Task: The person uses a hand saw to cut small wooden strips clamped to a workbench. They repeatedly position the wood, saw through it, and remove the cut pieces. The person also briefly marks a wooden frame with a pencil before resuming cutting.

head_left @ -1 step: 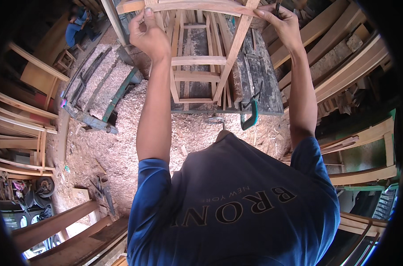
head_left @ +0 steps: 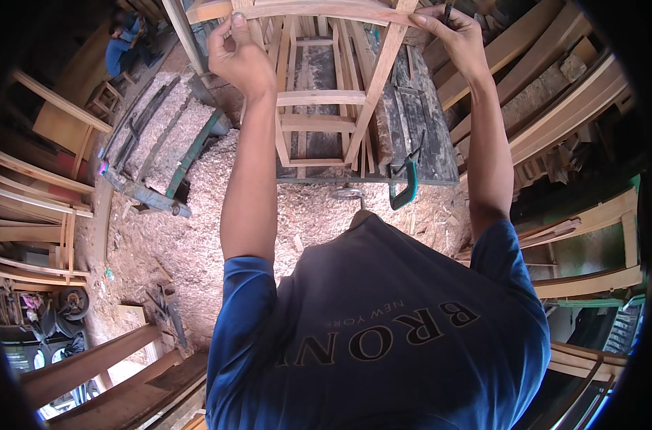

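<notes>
Wooden frame (head_left: 376,93) w/ crossbars (head_left: 322,98), on scuffed, stained dark worktable (head_left: 437,136). Held up top by curved top rail (head_left: 326,8): L hand (head_left: 248,68) in narrow grip twd L end, thumb on near face; R hand (head_left: 461,43) pinching R end, plus dark slim item (head_left: 448,13) btwn fingers, type unclear. Green C-clamp (head_left: 406,188) at table's near edge. Pale shavings all over floor (head_left: 197,251); low metal stand (head_left: 179,172) to L, also covered. Long planks (head_left: 541,50) stacked far R. Seated person in blue (head_left: 120,54), upper L, well apart.
</notes>
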A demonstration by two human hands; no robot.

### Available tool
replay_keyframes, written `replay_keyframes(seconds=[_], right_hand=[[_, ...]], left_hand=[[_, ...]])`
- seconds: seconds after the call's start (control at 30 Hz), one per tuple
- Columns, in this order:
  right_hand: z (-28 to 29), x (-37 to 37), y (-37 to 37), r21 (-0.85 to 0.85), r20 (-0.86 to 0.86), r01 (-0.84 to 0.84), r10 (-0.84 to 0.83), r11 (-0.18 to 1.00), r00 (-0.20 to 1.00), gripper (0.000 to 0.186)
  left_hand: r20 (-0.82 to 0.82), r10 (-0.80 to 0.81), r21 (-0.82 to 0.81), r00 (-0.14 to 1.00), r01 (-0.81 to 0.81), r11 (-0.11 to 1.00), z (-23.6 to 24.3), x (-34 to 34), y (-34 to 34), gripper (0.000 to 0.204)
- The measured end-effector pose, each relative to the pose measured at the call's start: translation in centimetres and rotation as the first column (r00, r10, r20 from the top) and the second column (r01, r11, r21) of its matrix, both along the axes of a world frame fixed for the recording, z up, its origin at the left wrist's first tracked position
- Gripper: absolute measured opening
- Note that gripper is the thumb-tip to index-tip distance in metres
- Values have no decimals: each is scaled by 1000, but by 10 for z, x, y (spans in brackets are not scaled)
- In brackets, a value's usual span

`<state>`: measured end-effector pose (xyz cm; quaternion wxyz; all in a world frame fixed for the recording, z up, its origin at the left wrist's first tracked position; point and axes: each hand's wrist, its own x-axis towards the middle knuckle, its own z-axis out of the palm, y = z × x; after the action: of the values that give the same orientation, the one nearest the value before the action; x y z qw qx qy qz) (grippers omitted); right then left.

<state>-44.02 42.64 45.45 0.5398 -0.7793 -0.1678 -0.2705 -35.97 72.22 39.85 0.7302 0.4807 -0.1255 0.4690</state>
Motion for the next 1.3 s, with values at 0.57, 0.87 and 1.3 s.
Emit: replay_keyframes(seconds=[0.57, 0.87, 1.3], right_hand=[[-6, 16, -13, -228, 220, 45, 6, 973, 976, 16], [-10, 9, -3, -92, 164, 7, 9, 996, 986, 17], [-17, 14, 3, 150, -15, -59, 62, 987, 998, 29]], left_hand=[[5, 76, -30, 997, -76, 997, 10, -1, -15, 17], [-18, 12, -40, 1000, -13, 999, 8, 1, -14, 18], [-36, -21, 14, 999, 21, 1000, 3, 1, -5, 16]])
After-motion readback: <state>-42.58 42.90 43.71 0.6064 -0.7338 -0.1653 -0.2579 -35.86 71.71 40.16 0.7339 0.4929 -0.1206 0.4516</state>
